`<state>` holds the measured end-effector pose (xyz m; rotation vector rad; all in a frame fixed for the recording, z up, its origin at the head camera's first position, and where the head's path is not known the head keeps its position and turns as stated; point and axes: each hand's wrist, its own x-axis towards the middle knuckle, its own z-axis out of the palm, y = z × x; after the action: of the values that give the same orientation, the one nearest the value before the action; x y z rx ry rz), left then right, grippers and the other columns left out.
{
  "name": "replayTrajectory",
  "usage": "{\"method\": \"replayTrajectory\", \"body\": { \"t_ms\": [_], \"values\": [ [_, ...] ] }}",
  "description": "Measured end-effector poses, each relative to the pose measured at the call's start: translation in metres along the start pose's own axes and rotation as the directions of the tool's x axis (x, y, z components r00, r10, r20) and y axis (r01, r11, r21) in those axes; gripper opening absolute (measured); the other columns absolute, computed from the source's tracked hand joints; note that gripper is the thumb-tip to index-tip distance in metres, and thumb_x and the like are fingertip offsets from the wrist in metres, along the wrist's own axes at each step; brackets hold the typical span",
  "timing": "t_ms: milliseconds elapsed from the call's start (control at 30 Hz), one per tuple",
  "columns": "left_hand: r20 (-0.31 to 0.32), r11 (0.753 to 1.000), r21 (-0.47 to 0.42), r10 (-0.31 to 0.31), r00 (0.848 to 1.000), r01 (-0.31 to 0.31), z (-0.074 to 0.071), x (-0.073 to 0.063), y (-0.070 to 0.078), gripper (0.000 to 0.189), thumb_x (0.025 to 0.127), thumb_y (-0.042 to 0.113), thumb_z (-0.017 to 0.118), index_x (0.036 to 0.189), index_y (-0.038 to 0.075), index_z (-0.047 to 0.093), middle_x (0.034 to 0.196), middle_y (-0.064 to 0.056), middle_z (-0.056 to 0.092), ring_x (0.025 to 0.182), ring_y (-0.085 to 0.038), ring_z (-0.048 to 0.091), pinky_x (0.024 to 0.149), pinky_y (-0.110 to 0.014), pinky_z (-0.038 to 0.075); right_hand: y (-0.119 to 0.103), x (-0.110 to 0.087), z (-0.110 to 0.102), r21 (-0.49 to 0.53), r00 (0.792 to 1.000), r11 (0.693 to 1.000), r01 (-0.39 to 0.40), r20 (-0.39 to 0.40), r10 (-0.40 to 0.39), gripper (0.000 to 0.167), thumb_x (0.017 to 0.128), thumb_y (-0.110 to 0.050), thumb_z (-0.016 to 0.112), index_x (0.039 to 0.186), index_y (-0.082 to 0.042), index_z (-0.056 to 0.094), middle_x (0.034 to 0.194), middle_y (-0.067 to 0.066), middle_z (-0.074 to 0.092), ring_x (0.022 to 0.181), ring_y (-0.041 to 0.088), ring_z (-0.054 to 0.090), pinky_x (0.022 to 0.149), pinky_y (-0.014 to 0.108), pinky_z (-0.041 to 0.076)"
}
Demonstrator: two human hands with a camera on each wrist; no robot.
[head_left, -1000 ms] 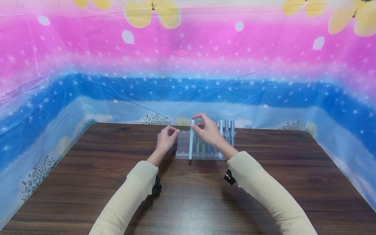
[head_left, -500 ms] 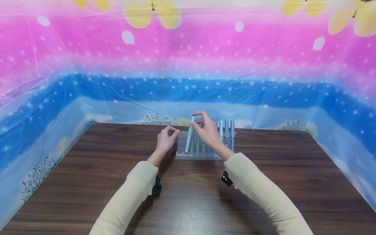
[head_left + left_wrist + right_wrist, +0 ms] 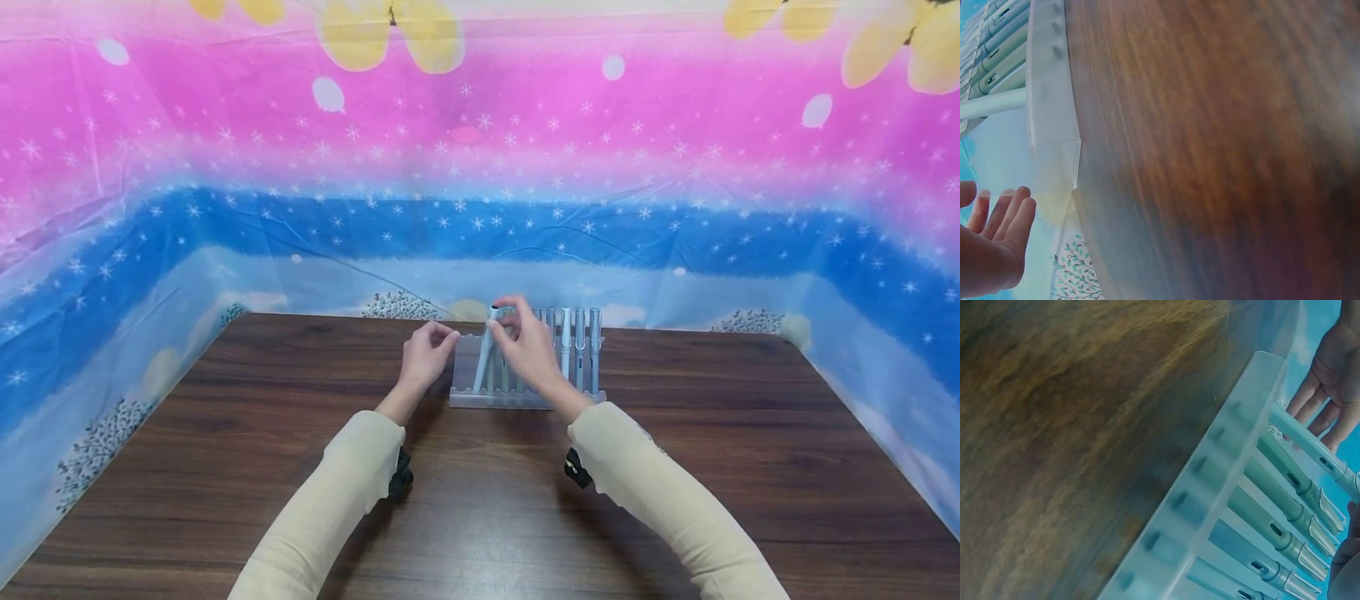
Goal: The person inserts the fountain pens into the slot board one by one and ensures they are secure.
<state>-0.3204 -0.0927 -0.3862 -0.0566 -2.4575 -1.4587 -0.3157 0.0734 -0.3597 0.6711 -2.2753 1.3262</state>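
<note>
My right hand pinches a pale blue capped pen near its top between thumb and fingers. The pen leans, its lower end at the front ledge of a clear pen stand, beside several other capped pens standing in a row. In the right wrist view, the pale blue pen is outermost, past the green pens. My left hand holds the stand's upper left edge with thumb and fingertips. The left wrist view has that hand by the clear panel's edge.
The stand sits near the far edge of a dark wooden table. Behind and at both sides hangs a pink and blue printed cloth. A black wrist device shows under the left sleeve, another under the right.
The pale blue pen was upright in front of the stand, then rose and tilted with its lower end moving left. Now it sits slightly lower, at the ledge. My left hand stays put.
</note>
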Motion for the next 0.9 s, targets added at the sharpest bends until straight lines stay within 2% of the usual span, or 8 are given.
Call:
{"method": "replayTrajectory", "body": {
  "t_ms": [267,567,667,800,900],
  "values": [
    [-0.006,1.000,-0.001,0.002,1.000,-0.002,0.001,0.000,0.001,0.018,0.087,0.018,0.056,0.093,0.001,0.060,0.097,-0.014,0.062,0.093,-0.025,0.055,0.081,-0.037,0.041,0.002,-0.002,0.003,-0.010,0.998,1.000,0.021,0.060,-0.021,0.026,0.088,-0.017,0.055,0.113,-0.012,0.049,0.088,0.006,0.065,0.054,0.010,0.050,0.048,0.027,0.042],
    [-0.016,1.000,0.004,0.020,1.000,-0.020,0.002,0.001,-0.001,0.019,0.086,0.018,0.057,0.092,0.001,0.060,0.096,-0.014,0.062,0.093,-0.024,0.056,0.081,-0.036,0.042,0.005,0.001,0.004,-0.051,0.996,0.999,-0.007,0.094,0.011,0.028,0.088,-0.020,0.054,0.115,-0.011,0.049,0.091,0.005,0.065,0.068,0.010,0.056,0.054,0.026,0.044],
    [-0.018,1.000,0.008,0.020,1.000,-0.020,0.001,0.001,0.000,0.019,0.086,0.019,0.057,0.092,0.001,0.060,0.096,-0.014,0.062,0.093,-0.024,0.056,0.081,-0.036,0.042,0.006,0.002,0.005,-0.130,0.994,0.991,0.043,0.103,-0.030,0.031,0.088,-0.020,0.055,0.117,-0.013,0.049,0.090,0.003,0.064,0.060,0.010,0.053,0.048,0.025,0.041],
    [-0.018,1.000,0.011,0.018,1.000,-0.018,0.001,0.001,0.000,0.019,0.087,0.019,0.057,0.092,0.001,0.060,0.096,-0.014,0.062,0.093,-0.025,0.056,0.081,-0.036,0.042,0.009,0.002,0.004,-0.271,0.986,0.953,0.135,0.130,-0.102,0.039,0.085,-0.020,0.059,0.122,-0.016,0.047,0.082,-0.003,0.060,0.049,0.008,0.043,0.041,0.024,0.034],
    [-0.015,1.000,0.011,0.020,1.000,-0.020,0.001,0.000,0.000,0.019,0.087,0.018,0.056,0.092,0.001,0.060,0.096,-0.014,0.062,0.093,-0.025,0.056,0.081,-0.037,0.042,0.011,0.002,0.004,-0.325,0.983,0.934,0.149,0.149,-0.105,0.046,0.083,-0.022,0.062,0.125,-0.017,0.044,0.075,-0.006,0.055,0.048,0.008,0.041,0.040,0.024,0.033]
  ]
}}
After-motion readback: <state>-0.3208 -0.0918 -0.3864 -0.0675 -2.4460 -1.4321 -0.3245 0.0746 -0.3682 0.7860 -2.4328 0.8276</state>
